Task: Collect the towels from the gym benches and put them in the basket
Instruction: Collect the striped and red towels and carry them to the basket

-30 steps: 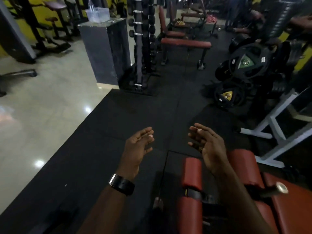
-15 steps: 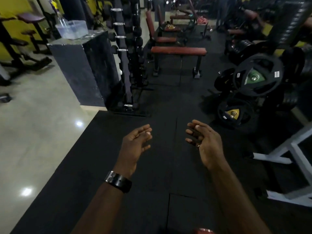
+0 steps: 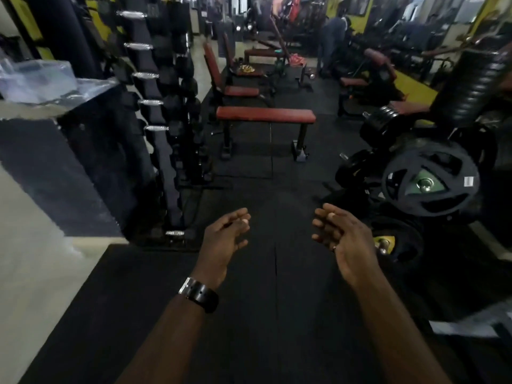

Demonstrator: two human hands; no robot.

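Note:
My left hand (image 3: 224, 239) and my right hand (image 3: 343, 234) hang in front of me over the black rubber floor, palms facing each other, fingers loosely apart, both holding nothing. A flat red bench (image 3: 266, 115) stands straight ahead with a bare top. Behind it is an upright red seat bench (image 3: 230, 87). Further back a yellowish towel (image 3: 247, 69) lies on a bench, and a pink-red towel (image 3: 297, 60) lies on another bench beyond. No basket is visible.
A tall dumbbell rack (image 3: 160, 106) lines the left side beside a dark pedestal (image 3: 63, 167) with a clear plastic tub (image 3: 36, 79) on top. Weight plates (image 3: 429, 184) pile up on the right. A person (image 3: 332, 42) bends over at the far back.
The view has moved forward along the black mat: the red padded machine at the bottom is gone and the flat bench is closer. Both hands stay held out, holding nothing.

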